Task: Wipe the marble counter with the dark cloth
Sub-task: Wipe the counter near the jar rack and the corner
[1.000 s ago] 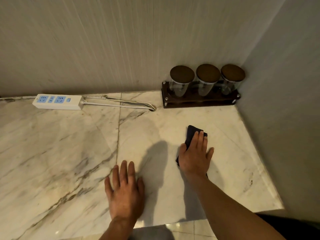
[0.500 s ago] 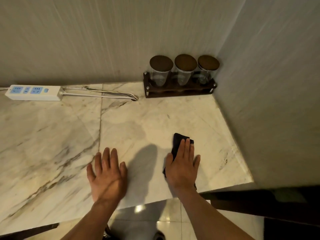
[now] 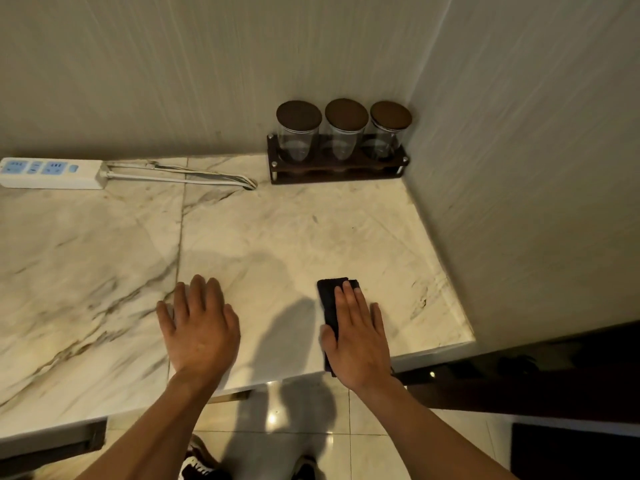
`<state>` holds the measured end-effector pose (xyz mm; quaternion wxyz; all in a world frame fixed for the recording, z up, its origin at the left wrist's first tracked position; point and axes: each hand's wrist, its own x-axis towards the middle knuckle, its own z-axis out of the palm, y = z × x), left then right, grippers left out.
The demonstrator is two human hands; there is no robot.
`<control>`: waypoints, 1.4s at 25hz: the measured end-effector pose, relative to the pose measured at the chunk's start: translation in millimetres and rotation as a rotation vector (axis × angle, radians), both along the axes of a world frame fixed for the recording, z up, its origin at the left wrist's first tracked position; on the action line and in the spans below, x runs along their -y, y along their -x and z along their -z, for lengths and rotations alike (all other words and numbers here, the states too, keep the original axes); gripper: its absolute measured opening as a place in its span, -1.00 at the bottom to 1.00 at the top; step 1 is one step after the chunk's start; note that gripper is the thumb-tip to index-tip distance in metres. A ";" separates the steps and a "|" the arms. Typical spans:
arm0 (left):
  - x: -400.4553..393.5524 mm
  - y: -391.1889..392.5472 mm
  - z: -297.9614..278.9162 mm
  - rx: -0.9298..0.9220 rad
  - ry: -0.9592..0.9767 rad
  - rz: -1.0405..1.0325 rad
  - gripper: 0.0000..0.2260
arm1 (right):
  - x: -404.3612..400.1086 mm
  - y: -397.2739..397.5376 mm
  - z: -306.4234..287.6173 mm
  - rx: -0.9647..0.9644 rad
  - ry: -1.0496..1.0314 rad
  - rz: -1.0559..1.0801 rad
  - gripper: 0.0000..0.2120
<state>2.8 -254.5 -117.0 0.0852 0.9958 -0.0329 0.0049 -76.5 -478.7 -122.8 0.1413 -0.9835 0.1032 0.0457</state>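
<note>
Right hand (image 3: 358, 341) flat, fingers together, pressing dark cloth (image 3: 330, 299) on marble counter (image 3: 277, 237) near front edge. Left hand (image 3: 201, 330) spread flat beside. Power strip (image 3: 52, 173), jar rack (image 3: 337, 164) at back wall, well apart.

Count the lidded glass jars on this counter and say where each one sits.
3, side by side in the dark rack in the back right corner: left jar, middle jar, right jar nearest the side wall. None looks hidden.

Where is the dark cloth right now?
In the head view, the dark cloth lies flat under the right hand at the marble counter front edge, toward the right wall.
</note>
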 end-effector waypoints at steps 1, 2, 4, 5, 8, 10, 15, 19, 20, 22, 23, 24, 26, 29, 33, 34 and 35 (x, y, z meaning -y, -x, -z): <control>6.9 1.8 -1.8 0.012 0.022 0.022 -0.58 | 5.4 2.0 1.2 0.007 0.008 -0.047 -0.36; 15.4 3.5 -2.5 0.018 0.047 0.046 -0.58 | 11.4 3.6 2.7 0.015 0.015 -0.096 -0.36; 33.0 4.8 -1.0 0.005 0.096 0.081 -0.57 | 24.6 4.9 4.8 0.031 0.034 -0.203 -0.38; 41.2 4.7 0.8 -0.013 0.119 0.092 -0.56 | 31.7 4.1 4.7 0.041 0.042 -0.259 -0.38; 60.4 1.6 4.9 -0.067 0.159 0.104 -0.54 | 51.8 -2.4 1.5 0.043 0.058 -0.423 -0.39; 68.0 0.0 7.8 -0.095 0.140 0.086 -0.47 | 62.0 -7.8 -0.9 0.023 0.075 -0.513 -0.38; 69.7 3.9 17.1 -0.098 0.079 0.088 -0.41 | 80.5 -26.3 -5.6 -0.044 0.101 -0.673 -0.36; 71.3 5.0 16.7 -0.068 0.087 0.090 -0.43 | 91.8 -46.3 -7.1 -0.048 0.118 -0.724 -0.36; 71.5 4.7 15.9 -0.068 0.083 0.089 -0.43 | 94.4 -52.5 -6.8 -0.048 0.128 -0.732 -0.35; 71.3 4.3 14.2 -0.079 0.081 0.085 -0.43 | 99.1 -66.4 -7.1 -0.052 0.139 -0.752 -0.35; 71.6 4.2 13.5 -0.086 0.080 0.081 -0.43 | 101.8 -73.3 -7.0 -0.054 0.143 -0.760 -0.35; 71.9 4.2 13.1 -0.090 0.074 0.076 -0.43 | 104.3 -80.2 -6.6 -0.052 0.147 -0.764 -0.35; 73.0 3.9 13.1 -0.091 0.049 0.070 -0.43 | 108.7 -95.2 -6.1 -0.043 0.151 -0.756 -0.35; 72.7 1.6 14.5 -0.108 -0.004 0.081 -0.45 | 113.2 -120.7 -6.4 -0.044 0.149 -0.725 -0.36; 71.6 -1.9 17.6 -0.138 -0.048 0.069 -0.46 | 118.5 -156.1 -7.0 -0.048 0.172 -0.685 -0.35; 71.7 -2.2 17.4 -0.145 -0.045 0.070 -0.46 | 120.0 -164.4 -6.5 -0.051 0.180 -0.668 -0.36; 71.7 -2.9 16.9 -0.149 -0.040 0.072 -0.46 | 121.2 -173.4 -6.3 -0.053 0.187 -0.651 -0.36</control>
